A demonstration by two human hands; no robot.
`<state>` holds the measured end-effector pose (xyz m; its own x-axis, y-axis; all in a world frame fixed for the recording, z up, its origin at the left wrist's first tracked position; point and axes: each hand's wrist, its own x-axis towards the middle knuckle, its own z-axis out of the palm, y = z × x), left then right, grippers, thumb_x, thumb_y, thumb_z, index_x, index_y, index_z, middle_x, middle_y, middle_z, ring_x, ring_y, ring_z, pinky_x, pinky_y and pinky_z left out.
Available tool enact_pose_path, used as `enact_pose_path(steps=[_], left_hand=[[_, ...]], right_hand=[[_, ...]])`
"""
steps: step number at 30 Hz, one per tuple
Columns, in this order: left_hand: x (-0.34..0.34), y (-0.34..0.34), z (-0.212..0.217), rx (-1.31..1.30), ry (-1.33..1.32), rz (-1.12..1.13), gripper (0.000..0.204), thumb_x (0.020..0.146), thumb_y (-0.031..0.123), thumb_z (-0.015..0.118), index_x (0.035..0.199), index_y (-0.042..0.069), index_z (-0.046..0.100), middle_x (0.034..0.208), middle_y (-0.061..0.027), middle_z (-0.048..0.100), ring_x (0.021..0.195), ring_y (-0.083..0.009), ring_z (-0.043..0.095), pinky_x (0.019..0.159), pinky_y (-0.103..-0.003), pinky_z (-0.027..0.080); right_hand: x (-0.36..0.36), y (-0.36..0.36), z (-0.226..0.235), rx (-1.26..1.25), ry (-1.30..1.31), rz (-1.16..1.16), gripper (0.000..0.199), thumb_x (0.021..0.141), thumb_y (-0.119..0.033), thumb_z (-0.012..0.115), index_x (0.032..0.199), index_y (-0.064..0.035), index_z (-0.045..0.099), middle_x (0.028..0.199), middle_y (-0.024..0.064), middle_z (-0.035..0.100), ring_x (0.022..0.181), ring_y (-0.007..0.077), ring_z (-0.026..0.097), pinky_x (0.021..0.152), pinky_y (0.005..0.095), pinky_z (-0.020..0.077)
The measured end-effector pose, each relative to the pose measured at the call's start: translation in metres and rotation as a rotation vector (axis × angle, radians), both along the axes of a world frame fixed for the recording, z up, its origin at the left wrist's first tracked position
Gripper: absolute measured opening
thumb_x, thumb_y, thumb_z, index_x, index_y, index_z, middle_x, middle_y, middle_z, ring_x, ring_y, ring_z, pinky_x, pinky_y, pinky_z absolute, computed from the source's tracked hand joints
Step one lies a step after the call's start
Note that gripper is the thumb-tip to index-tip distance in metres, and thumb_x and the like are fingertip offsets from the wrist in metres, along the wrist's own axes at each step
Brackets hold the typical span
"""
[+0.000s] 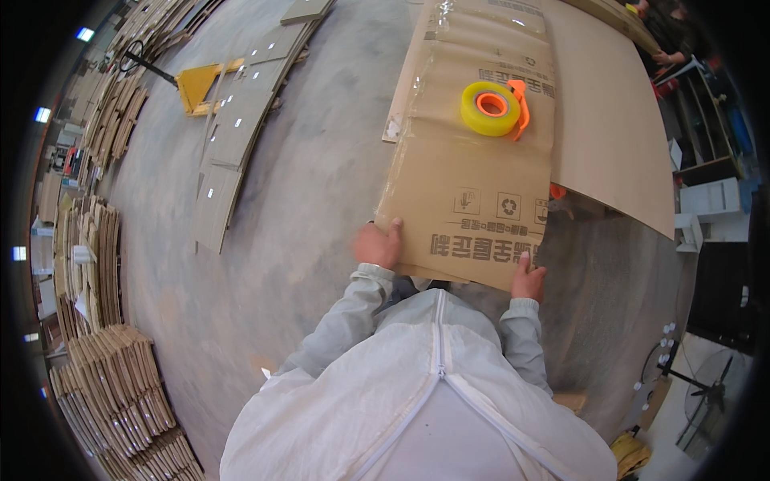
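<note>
A long, flat package wrapped in brown cardboard (457,180) stretches away from me, with dark printing and clear tape along its edges. My left hand (378,244) is closed on its near left corner, thumb on top. At the near right corner my right hand (528,279) grips it the same way; the fingers underneath are hidden. A roll of yellowish tape (479,120) with an orange core and an orange dispenser (521,112) lies on top of the package, out of reach of both hands.
A wide pale board (605,128) lies under the package's far part. Flat packages (249,104) rest on the floor at left by a yellow pallet jack (196,88). Stacked cardboard packages (120,385) line the left side. Another person's hand (664,58) shows far right; a fan (710,393) stands nearer.
</note>
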<state>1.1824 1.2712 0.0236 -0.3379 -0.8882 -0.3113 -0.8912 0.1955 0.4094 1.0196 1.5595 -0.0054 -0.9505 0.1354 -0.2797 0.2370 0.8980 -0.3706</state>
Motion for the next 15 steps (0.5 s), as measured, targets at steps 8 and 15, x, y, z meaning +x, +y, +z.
enact_pose_path(steps=[8, 15], left_hand=[[0.0, 0.007, -0.028, -0.007, 0.165, 0.049, 0.055, 0.091, 0.05, 0.063, 0.103, -0.003, 0.057, 0.105, -0.0242, 0.064, 0.101, -0.0432, 0.063, 0.084, -0.05, 0.05], [-0.002, 0.014, -0.027, -0.193, 0.092, 0.054, 0.051, 0.096, 0.051, 0.056, 0.098, 0.0, 0.056, 0.099, -0.0253, 0.066, 0.092, -0.0466, 0.063, 0.08, -0.053, 0.049]], right_hand=[[0.005, -0.001, 0.001, 0.013, 0.138, 0.094, 0.061, 0.094, -0.061, 0.052, 0.105, -0.0006, 0.051, 0.105, 0.0263, 0.067, 0.096, 0.0462, 0.065, 0.08, 0.054, 0.0503], [0.01, 0.009, 0.001, 0.157, 0.103, 0.103, 0.057, 0.097, -0.058, 0.051, 0.102, -0.0013, 0.052, 0.099, 0.024, 0.069, 0.089, 0.0459, 0.066, 0.073, 0.0535, 0.0508]])
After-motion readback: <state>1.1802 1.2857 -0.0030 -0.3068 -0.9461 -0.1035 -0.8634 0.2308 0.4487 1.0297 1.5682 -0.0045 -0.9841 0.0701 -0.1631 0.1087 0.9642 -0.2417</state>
